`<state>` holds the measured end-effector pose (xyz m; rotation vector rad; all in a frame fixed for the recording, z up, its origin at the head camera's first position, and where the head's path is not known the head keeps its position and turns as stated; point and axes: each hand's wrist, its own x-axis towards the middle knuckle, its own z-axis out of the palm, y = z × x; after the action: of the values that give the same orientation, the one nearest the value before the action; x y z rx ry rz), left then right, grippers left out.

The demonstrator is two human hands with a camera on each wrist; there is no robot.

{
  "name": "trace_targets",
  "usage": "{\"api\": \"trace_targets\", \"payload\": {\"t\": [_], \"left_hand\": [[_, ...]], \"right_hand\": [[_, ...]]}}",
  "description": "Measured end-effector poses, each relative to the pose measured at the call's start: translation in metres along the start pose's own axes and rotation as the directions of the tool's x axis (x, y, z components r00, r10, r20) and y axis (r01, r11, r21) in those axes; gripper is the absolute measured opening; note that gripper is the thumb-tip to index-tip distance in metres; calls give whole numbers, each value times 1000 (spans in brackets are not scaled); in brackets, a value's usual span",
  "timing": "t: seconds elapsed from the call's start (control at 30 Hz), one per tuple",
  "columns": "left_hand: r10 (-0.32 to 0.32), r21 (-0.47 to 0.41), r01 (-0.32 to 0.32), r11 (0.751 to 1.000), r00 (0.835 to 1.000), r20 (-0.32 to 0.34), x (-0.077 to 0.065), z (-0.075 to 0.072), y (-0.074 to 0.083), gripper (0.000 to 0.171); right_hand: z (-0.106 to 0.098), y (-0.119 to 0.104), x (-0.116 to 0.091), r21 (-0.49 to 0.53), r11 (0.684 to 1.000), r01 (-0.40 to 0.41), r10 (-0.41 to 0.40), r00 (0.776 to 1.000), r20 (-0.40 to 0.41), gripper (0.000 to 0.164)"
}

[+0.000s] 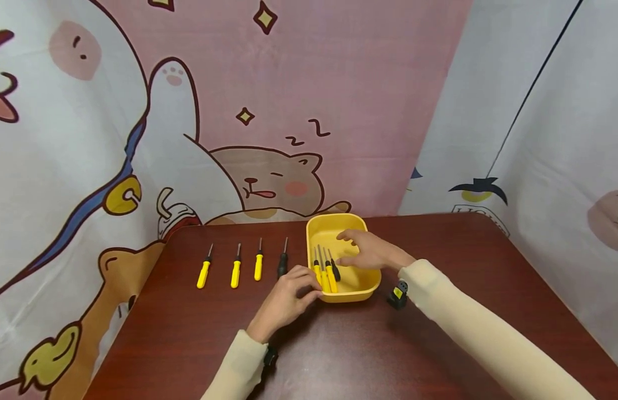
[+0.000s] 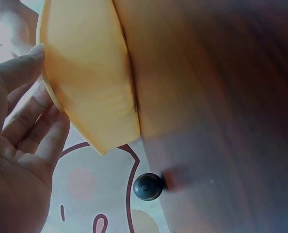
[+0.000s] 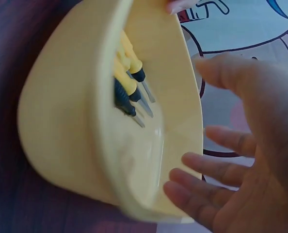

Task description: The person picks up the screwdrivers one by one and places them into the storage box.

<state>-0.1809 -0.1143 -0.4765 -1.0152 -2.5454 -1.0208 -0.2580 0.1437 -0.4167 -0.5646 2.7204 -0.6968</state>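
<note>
- The left hand [image 1: 289, 297] pinches the rim at the near left corner of a yellow, rounded-rectangular plastic tray [image 1: 346, 298], its thumb and fingers bent about the edge.
- The right hand [image 1: 370, 250] hangs over the tray's right side, fingers loosely spread and thumb apart, holding nothing.
- The tray sits on a reddish-brown, glossy wooden bench [image 1: 154, 344], near its far edge.
- Inside, along the tray's left side, lie three yellow-handled screwdrivers [image 1: 331, 278] and a smaller black-handled screwdriver [image 1: 336, 270], their metal shafts pointing away from the person.
- Left of the tray, four more lie apart in a row: a first yellow screwdriver [image 1: 204, 273], a second yellow screwdriver [image 1: 236, 273], a third yellow screwdriver [image 1: 259, 265] and an all-black-handled screwdriver [image 1: 282, 264], nearest the left hand.
- Both forearms wear cream sleeves [image 1: 468, 316].
- Behind the bench hangs a pink-and-white cloth [image 1: 358, 111] printed with cartoon animals.
</note>
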Motion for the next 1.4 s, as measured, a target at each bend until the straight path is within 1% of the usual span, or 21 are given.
{"api": "trace_targets", "payload": {"t": [0.17,0.33,0.43,0.6,0.77,0.93,1.13,1.2,1.27,1.4], "left_hand": [[9,1,-9,1000,1000,-5,1,1,-1,6],[15,-3,-15,1000,1000,-14,1,1,1,8],[6,-2,-6,1000,1000,-14,1,-1,2,7],[-20,4,20,1000,1000,-5,1,0,2,7],[-56,-11,56,998,998,17,0,2,2,8],[-44,-8,44,999,999,7,0,2,0,8],[-35,-14,35,999,999,-1,1,2,-1,9],[-38,-21,38,999,999,0,0,1,0,9],[-45,-25,45,999,999,5,-1,1,0,8],[-49,-31,49,998,999,13,-1,1,0,6]], "right_hand": [[4,7,-16,-8,998,61,-61,996,-66,72],[9,15,-34,-35,991,127,-130,986,-106,73],[13,20,-45,-42,986,160,-164,978,-131,72],[21,27,-60,-48,978,203,-208,961,-182,65],[30,33,-72,-91,961,260,-274,937,-215,58],[34,39,-79,-122,942,313,-333,911,-241,50],[32,47,-84,-154,911,384,-413,862,-295,36],[31,50,-84,-142,905,400,-425,853,-304,32],[30,52,-85,-116,904,412,-427,852,-303,28],[27,53,-85,-70,911,407,-410,871,-269,25]]}}
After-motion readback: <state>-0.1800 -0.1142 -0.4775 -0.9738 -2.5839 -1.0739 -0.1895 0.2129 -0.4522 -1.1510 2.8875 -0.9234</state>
